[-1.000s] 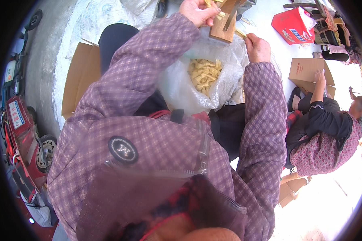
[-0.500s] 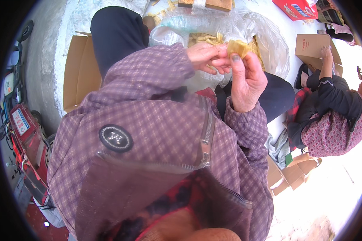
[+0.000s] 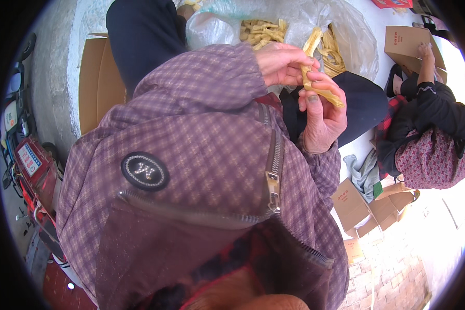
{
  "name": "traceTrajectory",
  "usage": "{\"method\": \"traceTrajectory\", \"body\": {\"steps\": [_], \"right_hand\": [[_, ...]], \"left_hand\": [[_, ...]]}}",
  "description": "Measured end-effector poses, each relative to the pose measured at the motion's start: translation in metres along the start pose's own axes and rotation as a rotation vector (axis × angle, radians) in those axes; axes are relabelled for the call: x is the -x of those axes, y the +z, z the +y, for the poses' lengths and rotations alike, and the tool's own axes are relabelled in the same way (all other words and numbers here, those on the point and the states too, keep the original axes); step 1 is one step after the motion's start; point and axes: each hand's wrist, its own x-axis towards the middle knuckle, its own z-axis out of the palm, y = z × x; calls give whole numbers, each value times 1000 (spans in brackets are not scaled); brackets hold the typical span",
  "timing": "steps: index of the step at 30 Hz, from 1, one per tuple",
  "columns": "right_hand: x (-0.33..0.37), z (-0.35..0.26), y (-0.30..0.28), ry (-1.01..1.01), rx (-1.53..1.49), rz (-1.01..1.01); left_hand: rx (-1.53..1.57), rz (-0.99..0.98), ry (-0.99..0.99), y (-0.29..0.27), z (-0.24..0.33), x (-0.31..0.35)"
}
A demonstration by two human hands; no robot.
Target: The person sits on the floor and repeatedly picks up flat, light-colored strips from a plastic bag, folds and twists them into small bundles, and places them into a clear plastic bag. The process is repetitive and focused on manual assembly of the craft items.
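Nearest to us is the checked purple jacket point(image 3: 206, 134), with a dark oval badge point(image 3: 145, 171) on its front. Beyond it, both hands meet at one yellow strip point(image 3: 307, 80), which is in the air before the right knee point(image 3: 367, 106). The left hand point(image 3: 281, 63) has its fingers nearly closed and pinches the strip from its side; the upper end stands above them. The right hand point(image 3: 323, 111) has its fingers bent around the lower part, with the thumb near it, and the lower end sticks out to the right. Just behind the hands we see clear plastic point(image 3: 212, 33) around short yellow pieces point(image 3: 263, 32), and beside these, longer strips point(image 3: 333, 51). At left stands a cardboard box point(image 3: 99, 85). Farther, at right, another person point(image 3: 434, 134) has a hand at a second box point(image 3: 411, 46). At far left there is a red vehicle point(image 3: 35, 163).
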Motion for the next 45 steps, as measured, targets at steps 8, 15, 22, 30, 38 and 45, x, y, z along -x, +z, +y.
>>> {"method": "traceTrajectory", "body": {"steps": [8, 15, 22, 30, 38, 45], "right_hand": [[-10, 11, 6, -5, 127, 303], [-14, 7, -4, -168, 429, 3], [-25, 18, -4, -184, 703, 27], [-21, 24, -7, 243, 514, 83], [-33, 4, -38, 779, -107, -436], [-35, 20, -40, 879, -241, -510]], "left_hand": [[162, 49, 10, 6, -5, -12], [-9, 24, 5, 1, -10, -4], [-701, -37, 28, -9, -7, -8], [-1531, 162, 783, -12, -11, -2], [-1146, -331, 876, -13, 5, -6], [-1349, -308, 729, -25, 11, -4]]}}
